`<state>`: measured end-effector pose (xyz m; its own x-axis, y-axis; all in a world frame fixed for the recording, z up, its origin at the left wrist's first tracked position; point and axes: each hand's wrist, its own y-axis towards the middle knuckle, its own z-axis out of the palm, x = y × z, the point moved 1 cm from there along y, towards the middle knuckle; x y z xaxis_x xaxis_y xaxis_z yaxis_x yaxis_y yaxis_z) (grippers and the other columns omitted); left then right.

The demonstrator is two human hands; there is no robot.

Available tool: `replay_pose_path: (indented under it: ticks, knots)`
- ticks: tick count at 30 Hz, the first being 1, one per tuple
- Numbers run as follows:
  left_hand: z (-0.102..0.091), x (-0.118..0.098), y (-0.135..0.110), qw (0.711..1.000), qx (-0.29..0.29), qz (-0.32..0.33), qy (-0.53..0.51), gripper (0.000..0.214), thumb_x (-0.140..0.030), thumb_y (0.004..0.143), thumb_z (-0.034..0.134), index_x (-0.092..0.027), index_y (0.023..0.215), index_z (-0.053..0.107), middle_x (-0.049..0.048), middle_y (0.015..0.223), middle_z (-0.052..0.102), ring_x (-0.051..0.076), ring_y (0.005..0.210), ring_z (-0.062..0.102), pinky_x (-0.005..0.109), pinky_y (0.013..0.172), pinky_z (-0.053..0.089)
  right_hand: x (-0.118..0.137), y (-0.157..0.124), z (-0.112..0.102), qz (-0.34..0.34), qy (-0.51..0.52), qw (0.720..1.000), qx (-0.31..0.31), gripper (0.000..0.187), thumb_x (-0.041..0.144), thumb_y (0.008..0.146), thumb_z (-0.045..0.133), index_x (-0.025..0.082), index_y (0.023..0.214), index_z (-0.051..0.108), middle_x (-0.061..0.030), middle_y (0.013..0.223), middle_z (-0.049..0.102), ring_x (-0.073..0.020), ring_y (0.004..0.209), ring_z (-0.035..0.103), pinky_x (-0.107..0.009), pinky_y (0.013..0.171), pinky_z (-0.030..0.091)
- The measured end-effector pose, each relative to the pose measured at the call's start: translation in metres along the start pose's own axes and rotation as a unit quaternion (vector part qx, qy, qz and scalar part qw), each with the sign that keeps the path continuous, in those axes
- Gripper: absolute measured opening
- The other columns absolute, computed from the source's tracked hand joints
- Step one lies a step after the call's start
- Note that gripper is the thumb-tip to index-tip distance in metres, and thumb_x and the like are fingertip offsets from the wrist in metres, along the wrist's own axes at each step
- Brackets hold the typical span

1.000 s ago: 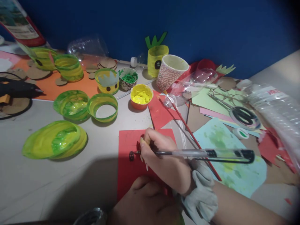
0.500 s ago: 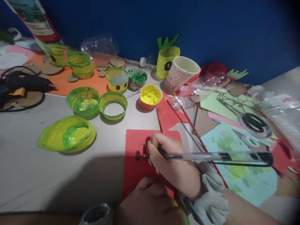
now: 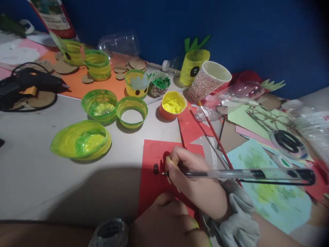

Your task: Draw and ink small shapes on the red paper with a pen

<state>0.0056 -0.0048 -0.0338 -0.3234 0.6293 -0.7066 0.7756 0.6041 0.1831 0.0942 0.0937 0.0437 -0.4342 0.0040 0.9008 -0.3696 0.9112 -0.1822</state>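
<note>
My right hand (image 3: 190,178), with a grey scrunchie (image 3: 236,216) at the wrist, pinches a clear-barrelled black pen (image 3: 231,174). The pen's tip meets a small dark inked oval (image 3: 155,168) on a square of red paper (image 3: 150,192). Faint pencil-like lines show near the paper's top edge. My left hand (image 3: 169,223) rests with curled fingers over the lower part of the paper, a watch (image 3: 109,233) on its wrist. A yellow-green edge peeks out under its fingers at the right; what that is stays hidden.
Green-and-yellow painted bottle pieces (image 3: 82,140) stand left, near a black glue gun (image 3: 33,82). Behind are a yellow paint cup (image 3: 172,106), a green paint cup (image 3: 159,84) and a patterned paper cup (image 3: 208,80). A red paintbrush (image 3: 218,140), scissors (image 3: 285,139) and painted blue paper (image 3: 272,192) lie right.
The whole view has shifted, so things on the table appear further right. Pen and right hand stay over the same dark oval, with the tip moved slightly. My left hand keeps its place.
</note>
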Motion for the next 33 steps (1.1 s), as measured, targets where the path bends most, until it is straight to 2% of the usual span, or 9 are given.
replay_pose_path:
  ticks: [5, 12, 16, 20, 23, 27, 33]
  knots:
    - [0.002, 0.002, 0.001, 1.0, 0.003, 0.015, 0.0, 0.032, -0.045, 0.092, 0.038, -0.02, 0.089, 0.059, -0.0013, 0.081, 0.059, 0.011, 0.083, 0.042, 0.031, 0.088, 0.029, -0.001, 0.001, 0.001, -0.006, 0.023, 1.0, 0.007, 0.022, 0.015, 0.087, 0.049, 0.017, 0.068, 0.039, 0.0024, 0.059, 0.048, -0.0066, 0.052, 0.04, -0.018, 0.046, 0.033]
    - [0.007, 0.0, -0.002, 1.0, 0.003, 0.002, 0.003, 0.026, -0.04, 0.09, 0.043, -0.018, 0.085, 0.057, -0.0001, 0.075, 0.055, 0.012, 0.081, 0.039, 0.032, 0.087, 0.027, -0.001, -0.002, 0.0, -0.003, 0.03, 1.0, 0.002, 0.021, 0.016, 0.086, 0.05, 0.017, 0.067, 0.04, 0.0025, 0.059, 0.049, -0.0067, 0.051, 0.04, -0.018, 0.045, 0.034]
    - [0.011, 0.0, -0.004, 1.0, 0.004, -0.007, 0.003, 0.025, -0.041, 0.091, 0.044, -0.02, 0.088, 0.056, -0.0015, 0.08, 0.058, 0.013, 0.083, 0.038, 0.035, 0.089, 0.025, 0.0, -0.001, 0.001, -0.009, 0.042, 0.999, 0.002, 0.019, 0.014, 0.085, 0.051, 0.017, 0.068, 0.042, 0.0021, 0.061, 0.051, -0.0068, 0.052, 0.043, -0.018, 0.046, 0.034]
    - [0.016, 0.003, -0.006, 1.0, 0.002, 0.001, -0.001, 0.026, -0.045, 0.092, 0.041, -0.023, 0.092, 0.056, -0.0038, 0.083, 0.059, 0.014, 0.088, 0.04, 0.035, 0.09, 0.023, -0.002, 0.0, 0.002, 0.003, 0.064, 0.997, -0.045, 0.026, 0.021, 0.09, 0.05, 0.017, 0.068, 0.038, 0.0021, 0.059, 0.048, -0.0073, 0.052, 0.043, -0.019, 0.047, 0.035]
    - [0.014, 0.005, -0.005, 1.0, 0.001, 0.002, 0.001, 0.026, -0.044, 0.093, 0.04, -0.022, 0.092, 0.055, -0.0038, 0.081, 0.059, 0.013, 0.084, 0.039, 0.032, 0.086, 0.023, -0.004, 0.002, 0.004, 0.013, 0.049, 0.997, -0.054, 0.025, 0.022, 0.091, 0.05, 0.017, 0.07, 0.038, 0.0026, 0.06, 0.046, -0.007, 0.052, 0.042, -0.018, 0.048, 0.035]
    - [0.006, 0.004, -0.002, 1.0, 0.005, 0.005, 0.004, 0.021, -0.042, 0.089, 0.049, -0.022, 0.09, 0.054, -0.0049, 0.078, 0.059, 0.012, 0.081, 0.039, 0.029, 0.081, 0.022, -0.004, 0.004, 0.004, 0.03, 0.032, 0.998, -0.046, 0.026, 0.022, 0.09, 0.051, 0.017, 0.069, 0.037, 0.003, 0.059, 0.045, -0.0067, 0.052, 0.042, -0.018, 0.048, 0.033]
    - [0.004, 0.004, 0.0, 1.0, 0.01, -0.002, 0.019, 0.021, -0.042, 0.087, 0.054, -0.021, 0.087, 0.056, -0.0068, 0.081, 0.06, 0.011, 0.081, 0.039, 0.029, 0.081, 0.023, -0.005, 0.003, 0.005, 0.023, 0.027, 0.999, -0.041, 0.026, 0.022, 0.091, 0.05, 0.017, 0.07, 0.038, 0.003, 0.06, 0.045, -0.0067, 0.053, 0.042, -0.019, 0.05, 0.034]
